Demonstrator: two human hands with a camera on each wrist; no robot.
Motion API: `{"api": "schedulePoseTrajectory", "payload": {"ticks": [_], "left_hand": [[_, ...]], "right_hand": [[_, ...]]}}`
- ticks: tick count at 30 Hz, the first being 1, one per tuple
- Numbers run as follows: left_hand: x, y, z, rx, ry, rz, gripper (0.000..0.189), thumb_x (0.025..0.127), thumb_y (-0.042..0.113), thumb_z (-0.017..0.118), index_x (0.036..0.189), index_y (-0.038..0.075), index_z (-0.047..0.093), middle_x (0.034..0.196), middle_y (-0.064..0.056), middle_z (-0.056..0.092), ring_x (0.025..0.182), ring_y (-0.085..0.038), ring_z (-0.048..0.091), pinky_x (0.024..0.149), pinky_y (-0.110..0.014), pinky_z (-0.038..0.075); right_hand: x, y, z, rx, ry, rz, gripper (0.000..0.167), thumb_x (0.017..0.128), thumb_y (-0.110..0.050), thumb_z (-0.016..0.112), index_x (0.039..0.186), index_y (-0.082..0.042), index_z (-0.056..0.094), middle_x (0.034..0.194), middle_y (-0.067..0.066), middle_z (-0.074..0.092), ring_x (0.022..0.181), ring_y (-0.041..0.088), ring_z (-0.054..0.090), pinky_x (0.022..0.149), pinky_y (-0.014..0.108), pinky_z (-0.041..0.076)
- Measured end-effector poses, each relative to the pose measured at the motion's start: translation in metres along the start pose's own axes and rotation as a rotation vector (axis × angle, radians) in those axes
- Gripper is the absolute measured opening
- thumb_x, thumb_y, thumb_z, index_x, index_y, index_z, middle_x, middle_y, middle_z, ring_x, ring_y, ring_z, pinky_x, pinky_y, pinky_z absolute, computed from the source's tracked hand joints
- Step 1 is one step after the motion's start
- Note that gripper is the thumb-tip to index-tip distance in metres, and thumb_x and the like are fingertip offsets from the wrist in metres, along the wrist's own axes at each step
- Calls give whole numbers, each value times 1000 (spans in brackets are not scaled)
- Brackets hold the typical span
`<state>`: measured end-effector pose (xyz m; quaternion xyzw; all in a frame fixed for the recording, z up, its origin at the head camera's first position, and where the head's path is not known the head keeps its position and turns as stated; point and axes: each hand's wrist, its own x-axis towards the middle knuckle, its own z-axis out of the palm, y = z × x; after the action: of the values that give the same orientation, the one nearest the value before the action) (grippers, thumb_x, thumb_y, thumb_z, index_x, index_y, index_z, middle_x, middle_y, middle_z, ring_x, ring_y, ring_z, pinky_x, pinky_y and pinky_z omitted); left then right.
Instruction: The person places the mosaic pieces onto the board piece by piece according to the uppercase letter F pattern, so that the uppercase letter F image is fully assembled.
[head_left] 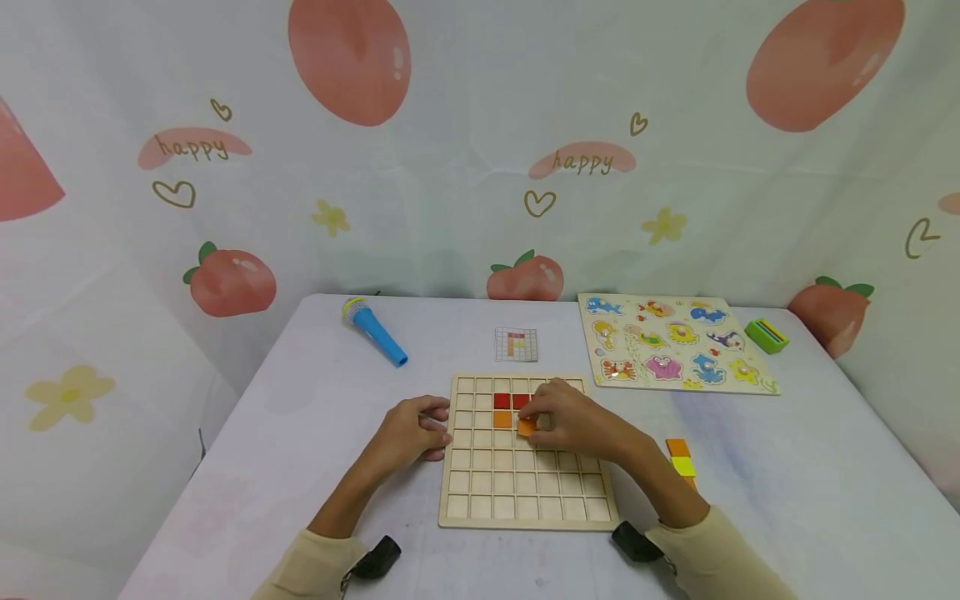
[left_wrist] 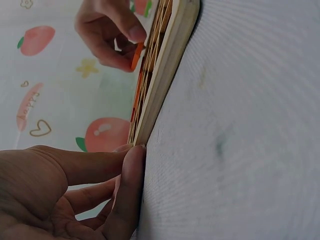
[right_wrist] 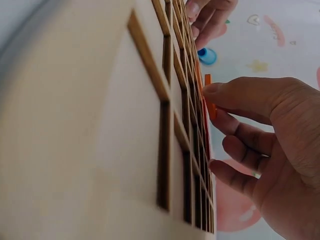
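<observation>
orange tile [head_left: 527, 427]: partly behind right grip [head_left: 573, 419] | board [right_wrist: 65, 125]: blurred, cropped, right wrist view

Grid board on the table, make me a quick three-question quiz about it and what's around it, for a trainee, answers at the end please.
1. Multiple choice: what does the right-hand grip pinch?
a) a red tile
b) an orange tile
c) a yellow tile

2. True or false: the blue microphone lies to the right of the grid board, as the head view shows it.

3. Fill in: in the loose row of tiles right of the board, the middle one showing is ____.

Key:
1. b
2. False; it lies beyond the board, to its left.
3. Yellow, with orange showing on either side.
</observation>
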<state>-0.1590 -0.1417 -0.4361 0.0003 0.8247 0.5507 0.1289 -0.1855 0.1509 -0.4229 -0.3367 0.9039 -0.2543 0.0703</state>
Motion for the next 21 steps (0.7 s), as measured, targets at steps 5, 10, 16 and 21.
{"api": "schedulePoseTrajectory", "payload": {"ticks": [5,10,16,21], "left_hand": [[0,1,0,8,0,-1,52,89,-9,76,139,-3,64,116,-12,66,89,-16,70,69,-33,68],[0,1,0,11,6,1,52,89,-10,76,139,-3,64,116,-12,66,90,-16,70,69,-33,68],[0,1,0,5,7,-2,51,89,-10,76,139,-2,64,115,-11,66,90,-16,70,69,-33,68],[0,0,0,-8,3,-3,52,89,-11,75,139,-3,64,117,-12,66,90,-16,70,69,-34,68]], "right_hand": [[5,-7,1,14,-18,2,25,93,-22,79,117,-12,82,108,-5,71,109,16,55,99,40,54],[11,-12,4,-25,-24,-39,22,94,-21,79,114,-12,82,106,-4,72,105,16,55,96,38,53],[14,-19,6,-11,-34,-46,19,94,-18,80,112,-13,82,104,-6,72,103,15,54,93,34,53],[15,-23,8,-32,-35,-77,18,95,-19,80,112,-13,82,105,-7,73,104,14,55,96,34,53]]}}
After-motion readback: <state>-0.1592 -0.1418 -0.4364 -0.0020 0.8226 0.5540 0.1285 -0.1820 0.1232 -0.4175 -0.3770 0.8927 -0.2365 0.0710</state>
